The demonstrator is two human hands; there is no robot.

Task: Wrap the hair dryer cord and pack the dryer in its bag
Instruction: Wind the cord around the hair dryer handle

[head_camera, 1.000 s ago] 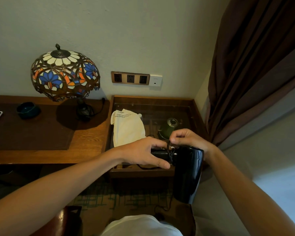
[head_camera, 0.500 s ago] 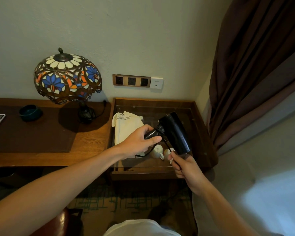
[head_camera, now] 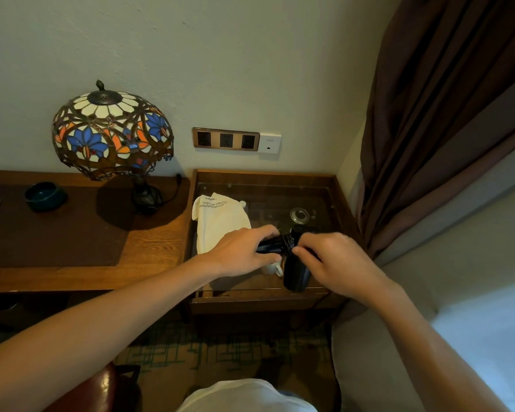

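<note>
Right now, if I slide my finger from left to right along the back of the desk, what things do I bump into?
Dark teal round bowl → stained-glass flower lamp → white cloth bag with printed writing → brown curtain.

Both bare arms reach forward, left hand (head_camera: 244, 252) curled in a grip (palm down), right hand (head_camera: 332, 260) close beside it, fingertips pinched.

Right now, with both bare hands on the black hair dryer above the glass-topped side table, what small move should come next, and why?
Probably another cord turn around the handle. The left hand grips the handle of the black hair dryer, and the right hand pinches the black cord at coils already there. The cream cloth bag lies untouched on the glass-topped side table, so packing seems premature.
</note>
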